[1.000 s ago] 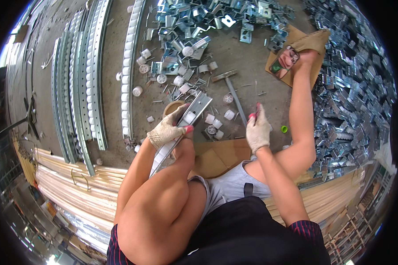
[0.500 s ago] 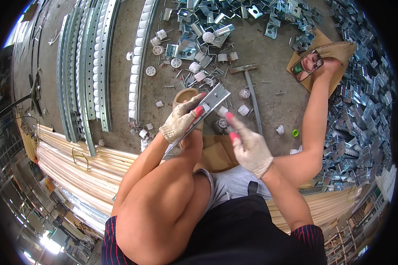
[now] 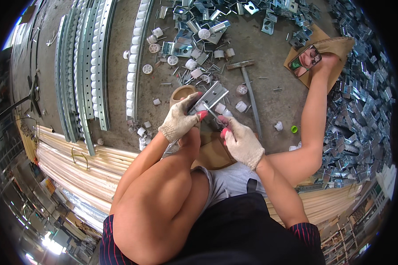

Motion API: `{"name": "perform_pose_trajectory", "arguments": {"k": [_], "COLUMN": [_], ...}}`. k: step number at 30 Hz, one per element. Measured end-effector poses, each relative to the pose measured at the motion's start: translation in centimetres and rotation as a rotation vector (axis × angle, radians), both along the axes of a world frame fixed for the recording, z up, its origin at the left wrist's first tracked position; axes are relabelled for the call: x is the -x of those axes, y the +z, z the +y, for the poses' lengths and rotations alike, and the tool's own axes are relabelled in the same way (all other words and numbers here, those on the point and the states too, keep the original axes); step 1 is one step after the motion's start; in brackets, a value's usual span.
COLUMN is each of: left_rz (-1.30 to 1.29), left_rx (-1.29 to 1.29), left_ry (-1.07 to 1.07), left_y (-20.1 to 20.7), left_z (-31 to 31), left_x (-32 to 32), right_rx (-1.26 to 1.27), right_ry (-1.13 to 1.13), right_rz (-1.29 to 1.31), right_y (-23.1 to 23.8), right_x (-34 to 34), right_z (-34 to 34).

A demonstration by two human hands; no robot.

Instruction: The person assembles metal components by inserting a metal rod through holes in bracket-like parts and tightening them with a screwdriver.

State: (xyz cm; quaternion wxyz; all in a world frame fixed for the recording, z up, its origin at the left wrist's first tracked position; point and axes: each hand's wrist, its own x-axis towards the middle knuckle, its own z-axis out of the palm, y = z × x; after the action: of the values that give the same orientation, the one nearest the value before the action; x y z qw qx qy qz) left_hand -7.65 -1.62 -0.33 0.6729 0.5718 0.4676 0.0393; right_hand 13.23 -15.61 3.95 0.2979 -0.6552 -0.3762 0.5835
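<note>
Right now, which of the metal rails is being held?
The rail in the left hand, set diagonally across the view; the other rails, off to the left, lie on the floor.

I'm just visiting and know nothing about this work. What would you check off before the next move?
1. Metal channel held in the left grip: ok.
2. White roller inside the channel: ok.
3. Thin metal pin held in the right grip: ok.
4. Pin fully through the roller: cannot tell.
5. Floor tidy: not ok, loose rollers and a hammer lie there.
</note>
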Motion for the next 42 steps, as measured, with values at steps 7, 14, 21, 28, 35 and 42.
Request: {"name": "perform_pose_trajectory", "arguments": {"k": [7, 14, 21, 28, 35, 42], "left_rz": [-0.118, -0.071, -0.083, -0.068, -0.095, -0.064], "left_rx": [0.13, 0.119, 0.113, 0.105, 0.109, 0.141], "left_ry": [0.07, 0.065, 0.121, 0.141, 0.175, 0.153], "left_y": [-0.6, -1.3, -2.1, -1.9, -1.4, -1.3], "left_z": [0.2, 0.1, -0.5, 0.0, 0.0, 0.2], "left_x": [0.8, 1.1, 1.1, 0.5, 0.4, 0.4], "right_rx": [-0.009, 0.058, 0.092, -0.029, -0.001, -0.014], "right_ry": [0.153, 0.025, 0.06, 0.133, 0.013, 0.219], "right_rz": [-0.35, -0.063, -0.052, -0.157, -0.115, -0.188], "right_y": [-1.5, -2.5, -2.4, -3.2, -3.5, -2.7], "right_x": [0.1, 0.2, 0.6, 1.0, -1.0, -2.2], "right_z": [0.5, 1.2, 1.1, 0.3, 1.2, 2.4]}}
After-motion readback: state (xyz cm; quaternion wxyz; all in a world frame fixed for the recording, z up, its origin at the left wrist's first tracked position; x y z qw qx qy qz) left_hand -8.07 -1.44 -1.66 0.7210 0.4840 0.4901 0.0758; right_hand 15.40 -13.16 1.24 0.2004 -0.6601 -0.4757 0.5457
